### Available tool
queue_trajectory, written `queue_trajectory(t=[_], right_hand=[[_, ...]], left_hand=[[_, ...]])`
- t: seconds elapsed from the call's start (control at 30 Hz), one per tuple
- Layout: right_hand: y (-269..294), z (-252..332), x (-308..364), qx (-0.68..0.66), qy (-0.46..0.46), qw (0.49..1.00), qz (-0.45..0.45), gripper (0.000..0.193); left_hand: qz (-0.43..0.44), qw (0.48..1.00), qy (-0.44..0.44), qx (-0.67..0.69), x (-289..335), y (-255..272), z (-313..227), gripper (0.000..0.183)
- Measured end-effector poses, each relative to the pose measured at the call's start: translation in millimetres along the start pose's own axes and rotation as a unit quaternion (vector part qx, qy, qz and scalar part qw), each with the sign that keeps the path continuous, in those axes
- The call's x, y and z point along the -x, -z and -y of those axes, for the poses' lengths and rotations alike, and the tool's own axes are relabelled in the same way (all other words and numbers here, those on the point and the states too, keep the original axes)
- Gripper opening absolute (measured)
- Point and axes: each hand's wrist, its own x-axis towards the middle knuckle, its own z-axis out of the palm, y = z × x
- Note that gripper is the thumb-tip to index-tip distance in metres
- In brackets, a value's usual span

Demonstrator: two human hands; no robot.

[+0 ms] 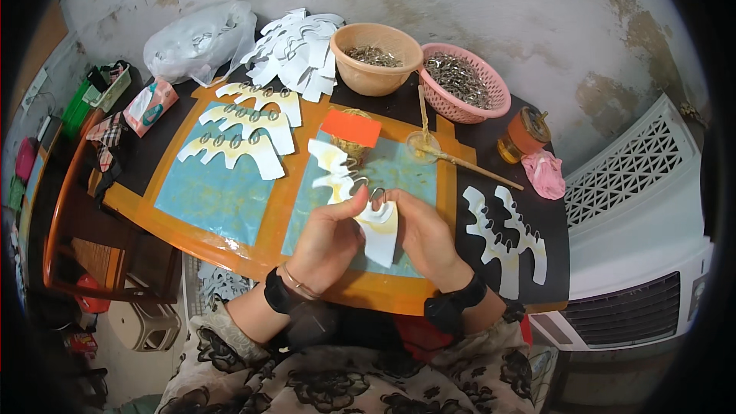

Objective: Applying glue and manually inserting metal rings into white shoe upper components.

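Observation:
Both hands grip a white cut-out piece (pixel 379 244) with scalloped tabs and yellowish smears, above a blue sheet (pixel 418 176) on the table. My left hand (pixel 326 238) has its thumb near a small metal ring on the piece. My right hand (pixel 428 236) pinches the other side, next to a second metal ring (pixel 377 195). The far end of the piece points up and left, close to an orange-red card (pixel 351 127). Fingers behind the piece are partly hidden.
Three ringed white pieces (pixel 234 155) lie at left, two more (pixel 502 241) at right. Behind stand a plastic bag (pixel 201 44), stacked white cut-outs (pixel 299 50), a peach bowl (pixel 360 80) and pink basket (pixel 494 111) of metal parts. A stick (pixel 479 169), jar (pixel 525 136) and white air cooler (pixel 644 253) are right.

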Motion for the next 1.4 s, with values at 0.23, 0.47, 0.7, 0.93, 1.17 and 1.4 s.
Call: queue_trajectory(t=[0.23, 0.47, 0.7, 0.93, 1.17, 1.4], right_hand=[[-3.9, -5.7, 1.3, 0.292, 0.081, 0.953, 0.006, 0.018], [-4.3, -7.2, 3.5, 0.271, 0.086, 0.959, -0.005, 0.016], [-2.4, -14.3, 0.6, 0.359, 0.145, 0.922, -0.024, 0.016], [-3.6, -6.1, 5.1, 0.395, 0.14, 0.907, 0.034, 0.016], [-11.4, -6.9, 11.2, 0.363, 0.1, 0.926, 0.022, 0.016], [-4.5, -7.0, 9.7, 0.366, 0.119, 0.923, 0.001, 0.017]], left_hand=[[-0.019, 0.991, -0.081, -0.102, 3.7, 5.0, 5.1, 0.024], [0.038, 0.985, -0.072, -0.149, 15.2, 8.6, 0.9, 0.029], [-0.019, 0.989, -0.027, -0.144, 15.7, 20.0, -2.1, 0.03], [-0.002, 0.987, -0.081, -0.14, 14.8, 30.6, 5.6, 0.012], [-0.021, 0.983, -0.075, -0.168, 22.4, 21.1, 1.5, 0.019], [-0.027, 0.989, -0.033, -0.143, 23.8, 19.1, -1.5, 0.022]])
